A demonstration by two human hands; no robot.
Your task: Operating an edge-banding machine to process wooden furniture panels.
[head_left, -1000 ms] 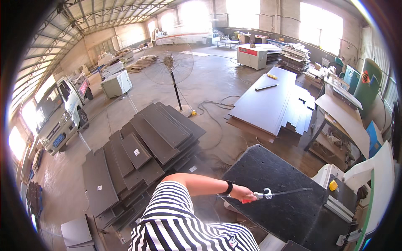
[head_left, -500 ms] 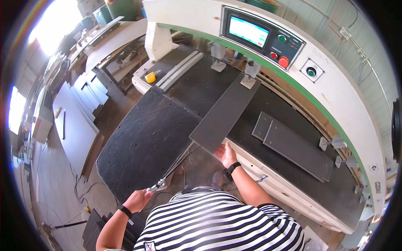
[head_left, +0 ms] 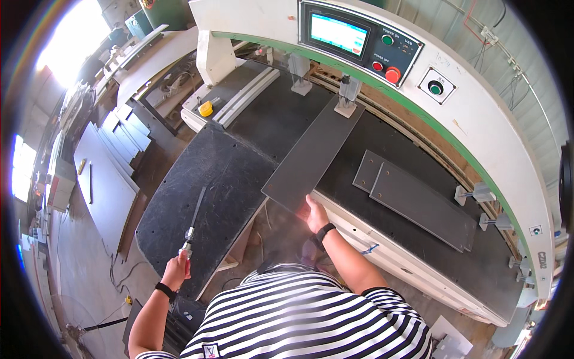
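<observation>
My left hand [head_left: 176, 271] is closed around the handle of an air blow gun [head_left: 189, 236]. Its long thin nozzle points away from me over the black scratched side table [head_left: 185, 173]. A long dark grey panel [head_left: 313, 157] lies across the black machine bed, its near end jutting past the edge. At that end my right hand [head_left: 315, 215] grips the near right corner, thumb along the edge; the other fingers are partly hidden. The panel's far end sits beneath a metal clamp foot [head_left: 345, 109].
Two drilled grey panels [head_left: 418, 203] lie overlapped on the bed to the right. Over the back arches a white machine beam [head_left: 466, 113] with a control panel [head_left: 362, 42]. A yellow tape measure [head_left: 205, 108] rests at the far left, and white boards [head_left: 104, 185] lean farther left.
My left hand has swung the air blow gun left and forward, from the gap beside the panel to above the side table. My right hand stays at the panel's corner. The view has shifted slightly.
</observation>
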